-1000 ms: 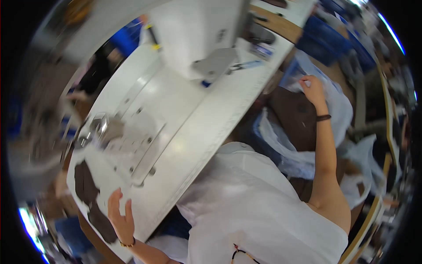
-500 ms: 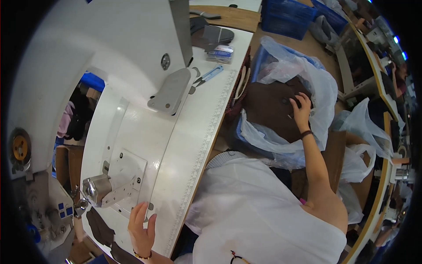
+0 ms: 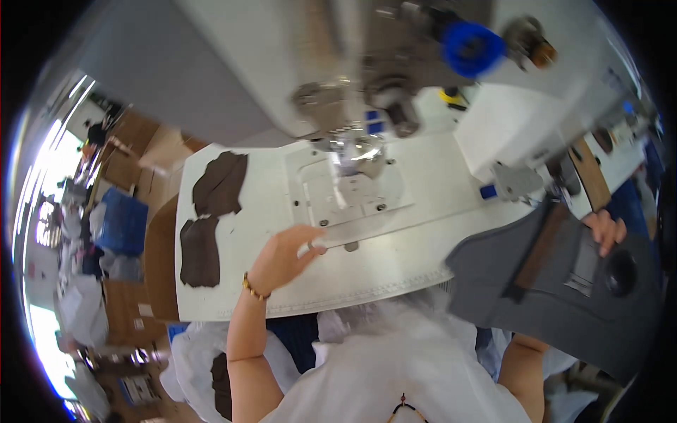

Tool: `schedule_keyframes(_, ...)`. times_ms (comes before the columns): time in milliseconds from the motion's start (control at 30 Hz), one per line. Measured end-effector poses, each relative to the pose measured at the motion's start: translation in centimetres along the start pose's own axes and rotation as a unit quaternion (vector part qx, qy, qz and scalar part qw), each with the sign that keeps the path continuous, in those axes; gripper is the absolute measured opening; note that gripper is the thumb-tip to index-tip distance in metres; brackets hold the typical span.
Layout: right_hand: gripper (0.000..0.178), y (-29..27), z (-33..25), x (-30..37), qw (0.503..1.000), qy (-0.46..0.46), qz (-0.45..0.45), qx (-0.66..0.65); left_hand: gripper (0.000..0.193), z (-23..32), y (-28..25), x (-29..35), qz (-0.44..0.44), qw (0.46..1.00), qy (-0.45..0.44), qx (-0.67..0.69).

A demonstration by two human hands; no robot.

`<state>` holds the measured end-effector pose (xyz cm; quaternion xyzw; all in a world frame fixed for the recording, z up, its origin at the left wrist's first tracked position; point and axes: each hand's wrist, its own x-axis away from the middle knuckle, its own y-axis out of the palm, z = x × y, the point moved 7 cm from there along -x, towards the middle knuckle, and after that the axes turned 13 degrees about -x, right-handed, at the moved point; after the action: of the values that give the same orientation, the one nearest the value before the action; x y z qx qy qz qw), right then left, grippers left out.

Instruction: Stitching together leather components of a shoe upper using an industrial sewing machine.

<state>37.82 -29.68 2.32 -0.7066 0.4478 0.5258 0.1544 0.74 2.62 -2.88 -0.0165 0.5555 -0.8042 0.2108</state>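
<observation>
My right hand (image 3: 604,231) grips the far edge of a large grey panel (image 3: 493,282), apparently leather or cloth. A brown strip (image 3: 539,257), a pale rectangular piece (image 3: 584,264) and a dark round piece (image 3: 620,273) show on its face. The panel is held up at the right, over the table's front edge. My left hand (image 3: 285,259) is open and empty above the white table (image 3: 395,264), its fingers pointing right. Ahead of it stands the sewing machine's head (image 3: 356,151), blurred, with the needle area partly hidden.
Two dark brown pieces (image 3: 220,185) lie at the table's left end. A ruler strip (image 3: 338,295) runs along the front edge. Below left is a plastic-lined tub (image 3: 190,352) with brown material. Cardboard boxes (image 3: 127,310) and a blue crate (image 3: 125,222) stand farther left.
My right hand has left the brown material in the tub and now holds the grey panel up at the right. The view has swung round to face the machine. My left hand stays open.
</observation>
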Motion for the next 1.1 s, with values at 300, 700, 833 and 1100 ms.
schedule_keyframes(300, 0.015, -4.1, 23.4, -10.5, 0.827, 0.282, 0.186, 0.449, 0.012, -26.0, -1.5, -4.1, 0.074, 0.848, -0.388, -0.354)
schedule_keyframes(700, 0.035, -5.2, 25.1, -12.7, 0.699, 0.265, 0.03, 0.664, 0.012, -23.5, -1.5, -4.2, 0.127, 0.954, -0.203, -0.179)
schedule_keyframes(833, 0.018, -5.9, 27.7, -10.7, 0.612, 0.207, -0.131, 0.752, 0.019, -15.1, -3.5, -2.0, 0.149, 0.932, -0.203, 0.263)
schedule_keyframes(1100, 0.037, -4.2, 26.3, -12.2, 0.706, 0.45, 0.092, 0.539, 0.028, 3.4, -7.7, -2.1, 0.392, 0.887, 0.179, -0.163)
